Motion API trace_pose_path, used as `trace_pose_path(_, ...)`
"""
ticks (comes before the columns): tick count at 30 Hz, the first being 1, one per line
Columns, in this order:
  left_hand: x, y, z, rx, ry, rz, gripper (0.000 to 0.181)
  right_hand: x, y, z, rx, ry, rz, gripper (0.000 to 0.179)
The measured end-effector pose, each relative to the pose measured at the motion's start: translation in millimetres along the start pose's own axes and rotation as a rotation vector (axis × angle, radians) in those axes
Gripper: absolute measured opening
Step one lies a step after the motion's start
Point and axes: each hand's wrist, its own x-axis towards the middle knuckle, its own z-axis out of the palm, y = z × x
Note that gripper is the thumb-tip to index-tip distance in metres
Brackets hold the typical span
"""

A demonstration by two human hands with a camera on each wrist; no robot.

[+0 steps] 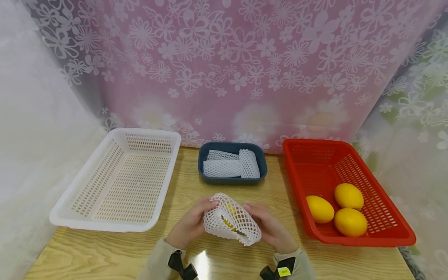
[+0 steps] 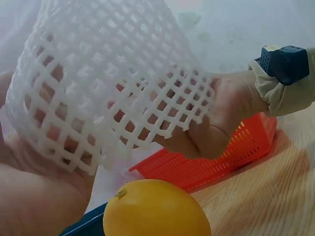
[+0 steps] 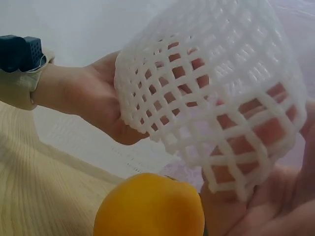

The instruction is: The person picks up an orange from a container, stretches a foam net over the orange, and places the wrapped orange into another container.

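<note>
A white foam fruit net point(image 1: 241, 221) is held between both hands over the front middle of the table. My left hand point(image 1: 190, 223) grips its left side, and my right hand point(image 1: 269, 225) grips the right side. Fingers of both hands show through the mesh; whether they lie inside the net I cannot tell. The net looks spread wide at its near, lower end. Beneath it sits a yellow oval fruit point(image 2: 156, 209), apart from the mesh in both wrist views. From the head view this fruit is mostly hidden, with yellow patches showing through the net.
On the left stands a white plastic basket point(image 1: 167, 171) with nothing in it. A dark blue tray point(image 1: 232, 181) at the back middle holds several folded foam nets point(image 1: 222, 168). To the right, a red basket point(image 1: 297, 186) holds three yellow fruits point(image 1: 350, 222). A floral curtain point(image 1: 224, 77) hangs behind.
</note>
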Motion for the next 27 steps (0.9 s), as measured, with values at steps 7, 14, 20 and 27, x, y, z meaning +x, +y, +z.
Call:
trace_pose_path(7,7.5,-3.9,-5.1,0.01,0.288,-0.088,0.021,-2.1,0,-5,0.087,0.047,-0.006,0.023)
trace_pose_path(14,11.5,-14.9,-17.9,0.003,0.442,-0.122,0.025,4.8,2,-10,0.305,0.249,-0.12,0.031)
trace_pose_path(20,9.7,-24.1,-32.1,0.028,0.525,-0.137,0.025,12.1,10,-22,0.302,0.327,-0.111,0.033)
trace_pose_path(27,4.9,-34.4,-45.2,0.113,0.578,-0.188,0.026,15.2,24,-39,0.369,0.323,-0.109,0.041)
